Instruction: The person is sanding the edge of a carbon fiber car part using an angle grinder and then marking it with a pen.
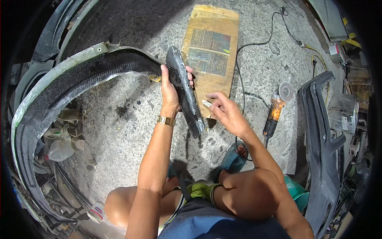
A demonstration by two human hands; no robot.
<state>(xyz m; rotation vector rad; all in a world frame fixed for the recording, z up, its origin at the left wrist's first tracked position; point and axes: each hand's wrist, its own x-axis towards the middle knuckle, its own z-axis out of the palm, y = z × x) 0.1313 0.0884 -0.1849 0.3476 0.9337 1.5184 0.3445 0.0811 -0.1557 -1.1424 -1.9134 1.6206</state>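
Note:
My left hand (170, 92) grips a long, narrow black panel (183, 89) with a ribbed or woven-looking surface. Its thumb lies along the left edge and its fingertips come round from behind on the right. A grey, shiny strip runs lengthwise down the panel, which is held tilted above the ground. Just right of the panel's lower end, my right hand (230, 116) pinches a small, flat whitish piece (207, 103) between thumb and fingers, apart from the panel. Partly behind both hands lies a wooden board (215, 24) with dark printed sheets on it.
A large curved dark bumper-like part (79, 75) arches around the left. On the right lie an angle grinder (275, 109) with its black cord (238, 67) and a long dark moulded part (318, 139). A clear plastic jug (61, 150) stands at left; a green container (295, 193) is beside my knee.

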